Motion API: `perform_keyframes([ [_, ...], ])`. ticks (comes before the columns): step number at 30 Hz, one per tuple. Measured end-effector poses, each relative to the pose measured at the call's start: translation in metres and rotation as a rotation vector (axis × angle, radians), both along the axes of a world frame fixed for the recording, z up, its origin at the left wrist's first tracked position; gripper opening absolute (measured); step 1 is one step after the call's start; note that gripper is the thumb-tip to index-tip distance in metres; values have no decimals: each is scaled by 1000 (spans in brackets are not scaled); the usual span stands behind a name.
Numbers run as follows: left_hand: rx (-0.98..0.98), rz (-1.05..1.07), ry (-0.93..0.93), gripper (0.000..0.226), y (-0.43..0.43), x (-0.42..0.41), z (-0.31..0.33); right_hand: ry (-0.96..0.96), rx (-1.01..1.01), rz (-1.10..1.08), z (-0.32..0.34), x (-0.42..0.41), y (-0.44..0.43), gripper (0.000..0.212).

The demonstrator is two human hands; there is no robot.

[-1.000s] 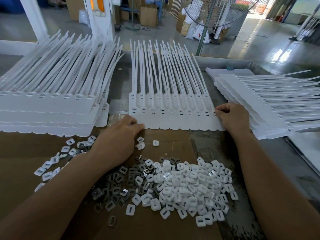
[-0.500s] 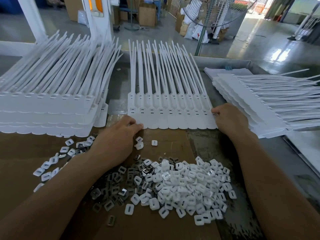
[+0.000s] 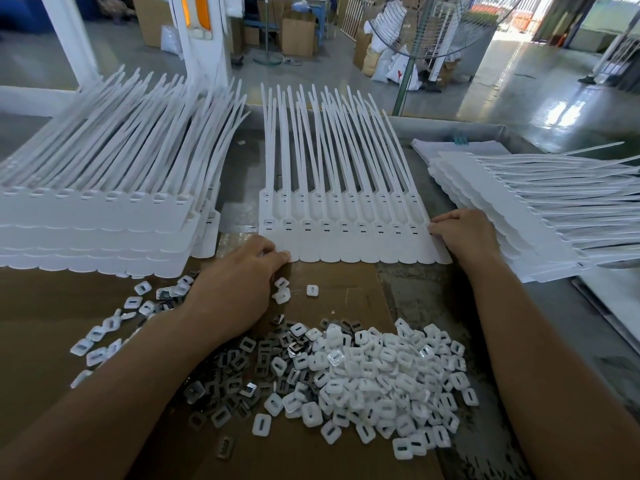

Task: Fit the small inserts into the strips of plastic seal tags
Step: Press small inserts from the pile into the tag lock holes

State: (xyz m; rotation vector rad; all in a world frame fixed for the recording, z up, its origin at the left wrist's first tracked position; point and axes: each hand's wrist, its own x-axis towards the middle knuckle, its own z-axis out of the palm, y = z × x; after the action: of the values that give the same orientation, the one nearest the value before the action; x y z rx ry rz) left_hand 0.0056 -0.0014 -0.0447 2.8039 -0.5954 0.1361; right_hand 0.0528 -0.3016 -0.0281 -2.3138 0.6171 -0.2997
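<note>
A white strip of joined seal tags (image 3: pixel 349 237) lies flat in the middle of the bench, tails pointing away from me. My left hand (image 3: pixel 239 289) pinches its near left corner between thumb and fingers. My right hand (image 3: pixel 464 233) holds the strip's right end with curled fingers. In front of me a heap of small white inserts (image 3: pixel 381 379) lies on brown cardboard (image 3: pixel 41 323), mixed on its left side with darker metal inserts (image 3: pixel 239 375). A few loose inserts (image 3: pixel 311 290) lie just below the strip.
A tall stack of tag strips (image 3: pixel 104 216) stands at the left. Another fanned stack (image 3: pixel 540 216) lies at the right, tails pointing right. Scattered inserts (image 3: pixel 110 327) lie under my left forearm. A fan pole (image 3: pixel 405 81) stands behind the bench's far edge.
The strip has slid slightly left and away from me with both hands on it. My right hand moved a little up along the strip's right end.
</note>
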Motion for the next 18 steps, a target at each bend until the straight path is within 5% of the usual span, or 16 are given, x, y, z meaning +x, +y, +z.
perform_keyframes([
  [8, -32, 4, -13, 49, -1, 1, -1, 54, 59, -35, 7, 7, 0, 19],
  [11, -31, 9, -16, 49, -1, 1, 0, 55, 119, -43, 9, 9, 1, 5],
  [13, -34, 15, -8, 49, -2, 1, 0, 105, 180, -21, 13, 12, 1, 28],
  [15, -34, 18, -1, 50, -2, 0, 1, 103, 129, 1, 13, 11, -2, 37],
  [18, -21, 19, -1, 51, -2, -1, 1, 81, -77, -22, 9, 2, 3, 13],
])
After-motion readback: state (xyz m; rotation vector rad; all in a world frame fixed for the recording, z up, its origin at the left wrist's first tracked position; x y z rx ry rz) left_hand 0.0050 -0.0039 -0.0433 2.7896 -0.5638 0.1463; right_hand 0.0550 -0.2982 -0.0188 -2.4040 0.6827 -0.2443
